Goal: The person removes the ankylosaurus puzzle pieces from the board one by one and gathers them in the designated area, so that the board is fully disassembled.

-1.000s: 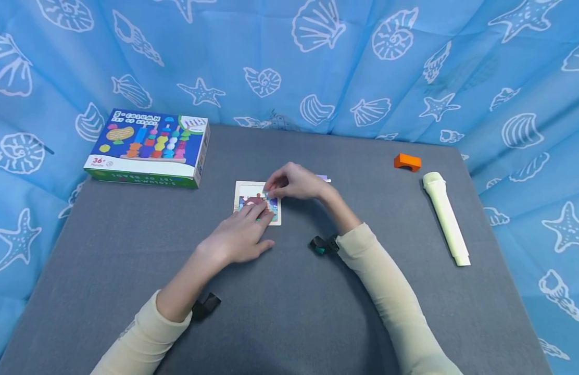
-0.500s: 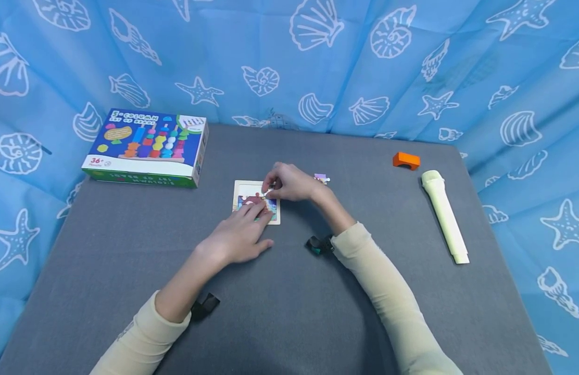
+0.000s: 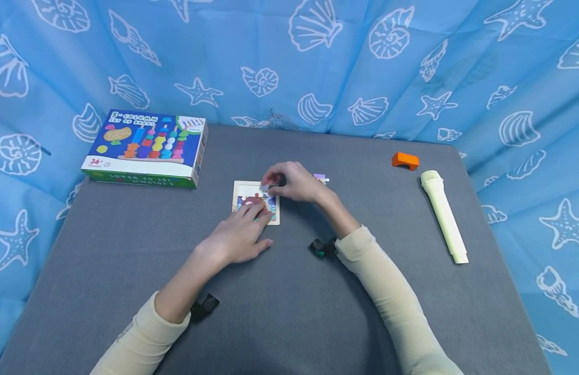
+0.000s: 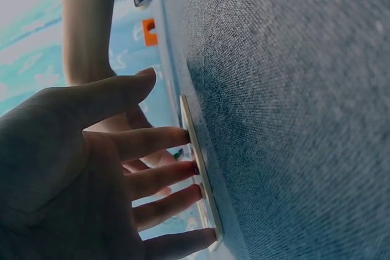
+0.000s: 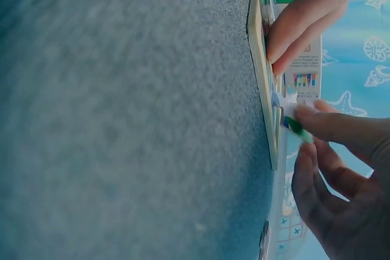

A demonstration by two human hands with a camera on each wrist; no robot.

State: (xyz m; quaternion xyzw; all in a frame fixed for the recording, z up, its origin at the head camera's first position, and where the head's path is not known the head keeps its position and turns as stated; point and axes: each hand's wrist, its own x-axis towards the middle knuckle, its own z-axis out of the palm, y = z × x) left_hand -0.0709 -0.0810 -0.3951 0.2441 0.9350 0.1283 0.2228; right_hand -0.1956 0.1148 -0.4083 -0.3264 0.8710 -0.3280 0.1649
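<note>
A small square jigsaw puzzle in a pale wooden tray [image 3: 235, 194] lies mid-table, its lower part filled with coloured pieces and its upper part bare. My left hand [image 3: 235, 237] rests on the lower left of the puzzle with fingers spread and fairly straight. In the left wrist view, the fingertips [image 4: 194, 168] press down along the tray. At the tray's upper right, my right hand [image 3: 294, 182] pinches a puzzle piece between thumb and fingers. This puzzle piece [image 5: 295, 127], pale with a green patch, stands tilted over the tray edge in the right wrist view.
Another puzzle piece [image 3: 321, 178], partly purple, lies behind my right wrist. A bead-set box [image 3: 144, 148] stands at the back left. On the right are an orange arch block [image 3: 405, 161] and a cream microphone-shaped object [image 3: 444, 216]. A blue shell-print curtain [image 3: 271, 47] hangs behind the table.
My right hand has turned slightly over the tray's upper right, and the pinched puzzle piece shows more now. My left hand stays in place on the puzzle.
</note>
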